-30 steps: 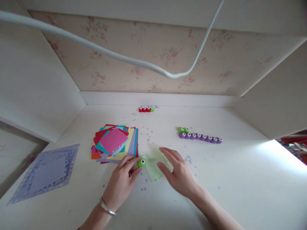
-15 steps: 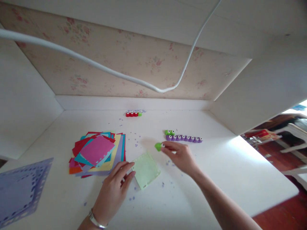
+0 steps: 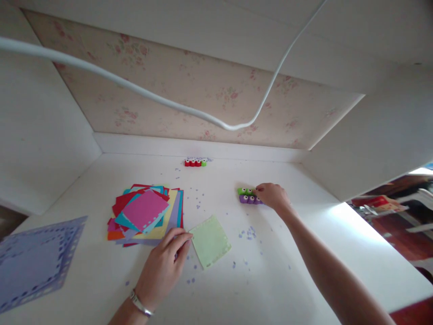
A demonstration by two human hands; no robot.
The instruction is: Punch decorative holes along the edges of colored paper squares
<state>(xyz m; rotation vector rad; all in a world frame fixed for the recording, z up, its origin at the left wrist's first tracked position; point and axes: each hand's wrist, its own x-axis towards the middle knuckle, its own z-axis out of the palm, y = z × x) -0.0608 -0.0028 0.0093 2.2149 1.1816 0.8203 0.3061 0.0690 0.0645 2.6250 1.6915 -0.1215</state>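
Observation:
My left hand (image 3: 165,264) pinches the left corner of a pale green square of paper (image 3: 211,241), which has small punched holes along its lower edge. At the end of a short row of green mini paper punches (image 3: 244,191), my right hand (image 3: 272,196) is closed at the fingertips on another green punch, mostly hidden by the fingers. Directly in front of that row stand purple mini punches (image 3: 248,199), their right part covered by my hand. The punches have round white tops with dark centres.
Left of the green square lies a messy stack of coloured paper (image 3: 145,212). Purple sheets with punched borders (image 3: 34,262) rest at the far left. Red punches (image 3: 192,163) and one green stand at the back. Confetti (image 3: 248,233) is scattered about. A white cable (image 3: 169,105) hangs in front.
My right hand has carried the green punch away from the paper, right and back to the green row. My left hand stays at the paper's corner. The view has shifted slightly.

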